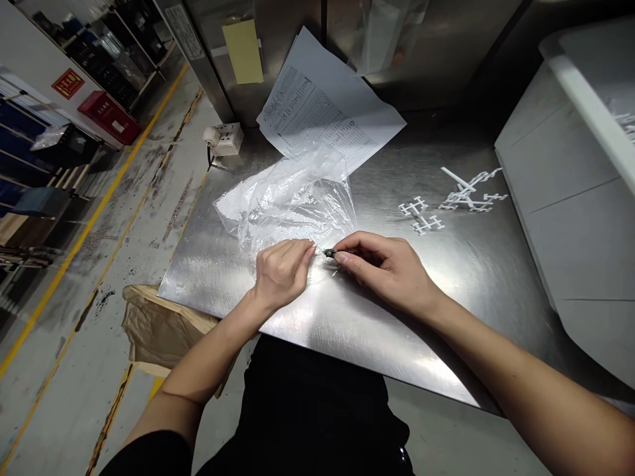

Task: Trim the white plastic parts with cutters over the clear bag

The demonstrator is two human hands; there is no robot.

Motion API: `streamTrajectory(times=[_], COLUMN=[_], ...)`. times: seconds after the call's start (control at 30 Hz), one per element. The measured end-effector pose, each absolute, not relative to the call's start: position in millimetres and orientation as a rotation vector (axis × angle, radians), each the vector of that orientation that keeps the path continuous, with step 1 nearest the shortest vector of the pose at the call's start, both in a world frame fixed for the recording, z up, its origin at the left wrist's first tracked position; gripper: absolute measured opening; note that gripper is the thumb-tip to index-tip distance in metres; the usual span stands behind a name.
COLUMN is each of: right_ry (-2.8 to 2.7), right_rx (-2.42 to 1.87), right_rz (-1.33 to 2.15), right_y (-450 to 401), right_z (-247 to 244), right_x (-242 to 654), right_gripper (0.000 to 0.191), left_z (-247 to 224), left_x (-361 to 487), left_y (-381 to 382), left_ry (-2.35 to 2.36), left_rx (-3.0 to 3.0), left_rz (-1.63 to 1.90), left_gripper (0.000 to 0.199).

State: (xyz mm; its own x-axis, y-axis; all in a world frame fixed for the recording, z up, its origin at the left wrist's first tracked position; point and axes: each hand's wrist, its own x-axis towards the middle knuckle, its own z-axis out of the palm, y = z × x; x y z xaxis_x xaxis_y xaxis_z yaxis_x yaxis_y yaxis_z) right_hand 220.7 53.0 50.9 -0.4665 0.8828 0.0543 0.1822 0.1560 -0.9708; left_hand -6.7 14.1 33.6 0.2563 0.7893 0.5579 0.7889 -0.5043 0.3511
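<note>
A crumpled clear plastic bag (297,208) lies on the steel table in front of me. My left hand (282,270) is closed at the bag's near edge; its thumb and forefinger pinch something small and pale that I cannot make out. Close beside it, my right hand (387,268) grips a small black tool with a shiny tip (330,253) between thumb and fingers. The tool's tip points at the left fingertips. Its exact kind is too small to tell. Off to the right lie white branched plastic pieces (466,195), with two smaller white pieces (413,207) nearby.
Printed sheets (327,99) lie behind the bag against a metal panel. A white power socket (228,140) stands at the table's back left. A large pale bin (550,185) borders the right side. A brown open bag (159,327) sits below the left edge.
</note>
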Motion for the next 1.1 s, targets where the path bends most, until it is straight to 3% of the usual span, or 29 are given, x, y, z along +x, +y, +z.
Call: streamTrajectory(times=[0.5, 0.87, 1.1], right_ry=[-1.803, -1.597, -1.533], right_rx=[-1.011, -1.062, -1.053], right_rz=[1.268, 1.516, 1.412], right_y=[47, 46, 54], right_z=[47, 49, 50], right_x=[217, 211, 218], right_gripper=[0.018, 0.03, 0.028], left_z=[33, 31, 34], left_x=[-6, -5, -4], left_y=[15, 14, 14], left_ry=[1.583, 1.604, 1.451], left_rx=[2.545, 2.534, 2.515], left_rz=[1.119, 1.05, 1.166], left_gripper=[0.02, 0.021, 0.017])
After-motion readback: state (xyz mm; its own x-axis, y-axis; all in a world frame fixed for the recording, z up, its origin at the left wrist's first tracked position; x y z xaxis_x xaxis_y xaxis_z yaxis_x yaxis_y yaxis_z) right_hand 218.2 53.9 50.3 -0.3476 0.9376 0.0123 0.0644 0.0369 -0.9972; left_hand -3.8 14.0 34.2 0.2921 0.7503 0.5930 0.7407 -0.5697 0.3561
